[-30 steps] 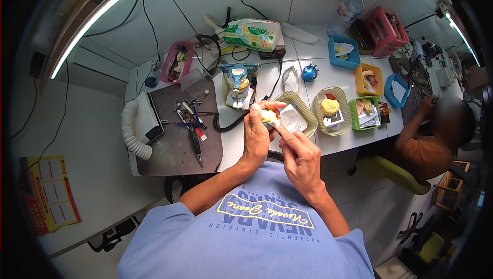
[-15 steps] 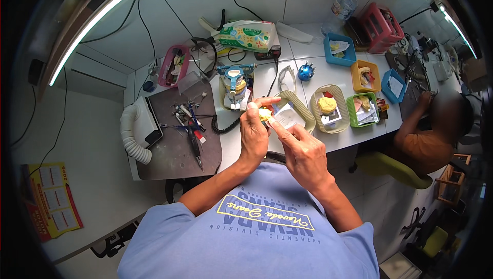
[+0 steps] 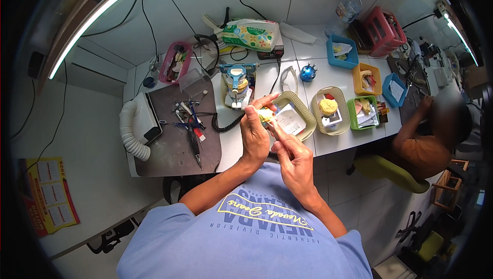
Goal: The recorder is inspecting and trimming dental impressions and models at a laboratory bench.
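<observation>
My left hand (image 3: 254,138) holds a small yellow plaster cast (image 3: 265,115), its fingers wrapped round the far side and the thumb upright at the left. From the right, my right hand (image 3: 296,162) meets the cast with its fingers pinched together. A thin pale tip shows at those fingertips, too small to name. Just beyond my hands lies an olive basket (image 3: 309,120) with a paper slip (image 3: 290,120) in it. A blue articulator (image 3: 236,80) stands in a tray to the left of that basket.
Left, a dark mat (image 3: 177,125) bears a handpiece (image 3: 194,143), several tools and a white hose unit (image 3: 136,130). Rightward stand a basket with a yellow cast (image 3: 327,106), a green basket (image 3: 377,122) and a blue ball-shaped holder (image 3: 308,72). A co-worker (image 3: 423,143) sits at the right.
My right hand has turned and drawn its fingers together lower down beside the cast; its index finger was stretched along it before. My left hand keeps the cast in nearly the same place.
</observation>
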Demonstrator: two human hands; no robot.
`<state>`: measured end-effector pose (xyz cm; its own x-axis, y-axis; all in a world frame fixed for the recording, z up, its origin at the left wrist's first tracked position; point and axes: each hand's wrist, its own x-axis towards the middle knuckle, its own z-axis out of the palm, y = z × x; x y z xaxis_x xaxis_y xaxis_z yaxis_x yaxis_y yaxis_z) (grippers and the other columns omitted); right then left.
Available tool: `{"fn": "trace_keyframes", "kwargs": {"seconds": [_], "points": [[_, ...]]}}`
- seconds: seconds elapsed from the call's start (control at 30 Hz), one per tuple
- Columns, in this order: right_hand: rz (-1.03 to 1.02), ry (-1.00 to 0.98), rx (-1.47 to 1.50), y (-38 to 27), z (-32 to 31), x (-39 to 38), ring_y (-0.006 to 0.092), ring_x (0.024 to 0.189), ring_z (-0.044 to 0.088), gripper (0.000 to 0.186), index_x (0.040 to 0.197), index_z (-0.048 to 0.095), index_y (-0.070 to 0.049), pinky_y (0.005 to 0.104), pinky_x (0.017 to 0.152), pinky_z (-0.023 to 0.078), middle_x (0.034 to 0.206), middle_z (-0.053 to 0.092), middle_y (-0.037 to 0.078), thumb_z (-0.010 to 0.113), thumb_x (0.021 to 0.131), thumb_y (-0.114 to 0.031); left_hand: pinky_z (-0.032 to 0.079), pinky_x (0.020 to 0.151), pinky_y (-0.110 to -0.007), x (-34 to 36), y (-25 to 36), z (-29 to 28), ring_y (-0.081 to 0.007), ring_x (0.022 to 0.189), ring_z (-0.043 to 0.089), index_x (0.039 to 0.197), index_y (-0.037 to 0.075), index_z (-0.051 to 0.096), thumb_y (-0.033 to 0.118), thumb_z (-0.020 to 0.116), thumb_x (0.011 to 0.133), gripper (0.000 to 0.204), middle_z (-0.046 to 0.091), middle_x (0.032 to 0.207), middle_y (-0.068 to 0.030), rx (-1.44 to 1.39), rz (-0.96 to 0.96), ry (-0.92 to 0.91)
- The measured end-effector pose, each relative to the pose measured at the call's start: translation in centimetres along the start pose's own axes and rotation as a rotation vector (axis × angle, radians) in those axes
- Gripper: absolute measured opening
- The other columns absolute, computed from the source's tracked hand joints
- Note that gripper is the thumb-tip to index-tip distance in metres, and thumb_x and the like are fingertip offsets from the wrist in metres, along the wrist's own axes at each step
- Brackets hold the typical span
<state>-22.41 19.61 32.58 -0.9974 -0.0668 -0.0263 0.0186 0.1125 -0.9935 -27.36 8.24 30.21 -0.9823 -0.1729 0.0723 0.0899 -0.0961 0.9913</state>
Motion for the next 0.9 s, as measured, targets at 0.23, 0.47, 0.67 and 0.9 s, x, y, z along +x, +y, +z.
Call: {"fn": "trace_keyframes", "kwargs": {"seconds": [0.23,0.47,0.67,0.9], "points": [[-0.393,-0.093,-0.753,-2.4,-2.1,0.7,0.0232,0.067,0.060,0.057,0.135,0.057,-0.016,0.0365,0.060,0.048,0.080,0.055,0.007,0.063,0.081,0.003,0.045,0.063,-0.020,0.1,1.2,0.0,-0.0081,0.073,0.055,0.128,0.000,0.059,0.051,0.013,0.105,0.072,0.061,0.091,-0.0048,0.101,-0.001,-0.063],[-0.213,0.004,-0.318,-1.8,-0.4,0.3,0.0186,0.064,0.057,0.046,0.131,0.060,-0.008,0.0312,0.059,0.045,0.080,0.062,0.013,0.061,0.087,0.005,0.046,0.066,-0.021,0.3,0.7,0.2,-0.0085,0.071,0.055,0.129,0.000,0.058,0.050,0.014,0.105,0.071,0.062,0.090,-0.0050,0.138,0.087,-0.005],[-0.036,0.018,-0.023,-0.5,0.4,-0.1,0.0114,0.068,0.053,0.039,0.132,0.060,-0.008,0.0294,0.061,0.046,0.085,0.062,0.009,0.058,0.094,-0.002,0.048,0.069,-0.024,0.3,-0.1,0.3,-0.0095,0.072,0.056,0.126,0.000,0.059,0.052,0.014,0.105,0.072,0.063,0.090,-0.0059,0.097,0.079,0.012],[0.179,-0.078,0.047,-2.1,-2.5,0.5,0.0086,0.070,0.055,0.035,0.132,0.059,-0.004,0.0243,0.063,0.046,0.092,0.065,0.008,0.056,0.097,-0.007,0.052,0.072,-0.028,1.2,0.8,-1.0,-0.0149,0.079,0.061,0.120,0.004,0.060,0.053,0.018,0.103,0.067,0.058,0.102,-0.0094,-0.438,-0.554,-0.096]]}}
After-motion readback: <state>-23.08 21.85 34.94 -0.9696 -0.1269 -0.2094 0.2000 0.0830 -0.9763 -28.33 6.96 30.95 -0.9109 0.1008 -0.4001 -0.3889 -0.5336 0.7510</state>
